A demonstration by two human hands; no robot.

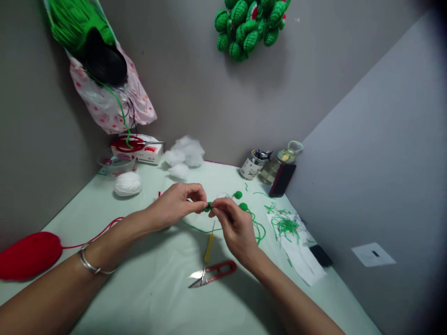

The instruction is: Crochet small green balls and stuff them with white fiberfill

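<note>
Between my fingertips, above the middle of the table, is a small green crocheted piece (208,207). My left hand (183,202) pinches it from the left, and my right hand (234,225) pinches its other side. Most of the piece is hidden by the fingers. A crochet hook with a yellow handle (209,247) lies on the table just below my hands. Nearer to me rest red-handled thread snips (213,273), blades pointing left. Beyond my right hand sit two small green balls (243,206), and a tangle of loose green yarn (259,231) lies beside it.
Red yarn (31,256) and a white yarn ball (127,184) lie on the left. White stuffing (185,156) is at the back, with a pen tin (252,165), bottle (272,168) and phone (282,179) further right. Yarn scraps (286,227) cover paper at right; green crochet pieces (249,28) hang above.
</note>
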